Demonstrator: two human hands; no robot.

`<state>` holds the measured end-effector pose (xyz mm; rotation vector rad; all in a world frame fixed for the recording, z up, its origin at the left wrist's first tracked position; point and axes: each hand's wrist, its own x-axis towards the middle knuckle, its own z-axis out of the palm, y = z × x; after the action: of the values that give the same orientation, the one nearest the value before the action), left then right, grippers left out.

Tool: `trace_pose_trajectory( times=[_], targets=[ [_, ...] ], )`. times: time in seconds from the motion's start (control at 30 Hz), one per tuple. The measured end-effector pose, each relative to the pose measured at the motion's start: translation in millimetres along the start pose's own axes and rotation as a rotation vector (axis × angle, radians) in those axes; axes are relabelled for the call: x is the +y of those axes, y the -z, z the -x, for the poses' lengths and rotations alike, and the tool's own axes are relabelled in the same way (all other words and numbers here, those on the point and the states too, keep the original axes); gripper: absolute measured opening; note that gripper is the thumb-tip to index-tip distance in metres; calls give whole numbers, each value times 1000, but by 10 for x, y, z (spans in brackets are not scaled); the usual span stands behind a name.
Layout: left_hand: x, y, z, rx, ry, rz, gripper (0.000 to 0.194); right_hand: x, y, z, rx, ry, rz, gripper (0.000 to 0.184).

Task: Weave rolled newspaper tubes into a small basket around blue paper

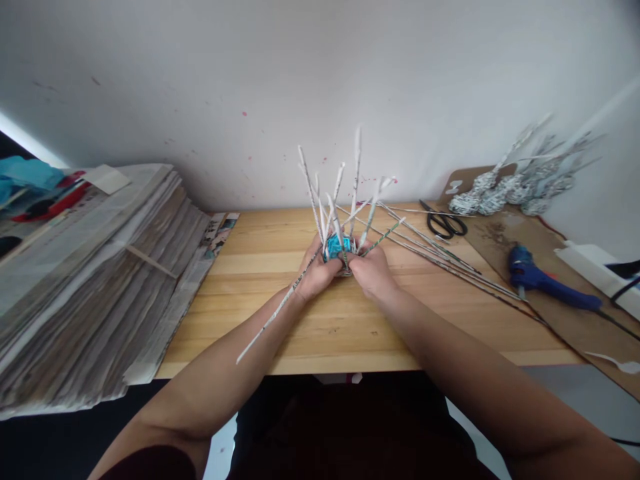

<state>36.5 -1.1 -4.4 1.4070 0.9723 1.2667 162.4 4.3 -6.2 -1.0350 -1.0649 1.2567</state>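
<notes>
Between my hands is a small woven paper basket (346, 269) with a blue inside (339, 247). Several rolled newspaper sticks (357, 167) stand up and outward from its rim. My left hand (319, 270) is closed around the basket's left side, thumb at the near rim. A long newspaper stick (270, 319) runs from there down across my left forearm. On the near right side my right hand (369, 268) grips the basket, its thumb pressed by a stick at the rim. The fingers behind the basket are mostly hidden.
A tall stack of newspapers (100, 287) stands at the left. Loose newspaper sticks (450, 263) lie on the wooden table (320, 347), right of my hands. Black scissors (445, 223), a blue glue gun (550, 283) and foil-like woven paper pieces (505, 190) are farther right.
</notes>
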Motion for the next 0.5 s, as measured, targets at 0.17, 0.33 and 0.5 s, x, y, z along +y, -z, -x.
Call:
trace_pose_trajectory(
  times=[0.17,0.33,0.5],
  targets=[
    [29,27,8,-138,39,106,65,-90,10,20,53,-70,-35,22],
    [24,116,-27,-266,34,207,73,-113,51,-24,69,-102,-72,23],
    [27,142,-52,-283,47,267,84,-117,88,-67,86,-155,-130,24]
  ],
)
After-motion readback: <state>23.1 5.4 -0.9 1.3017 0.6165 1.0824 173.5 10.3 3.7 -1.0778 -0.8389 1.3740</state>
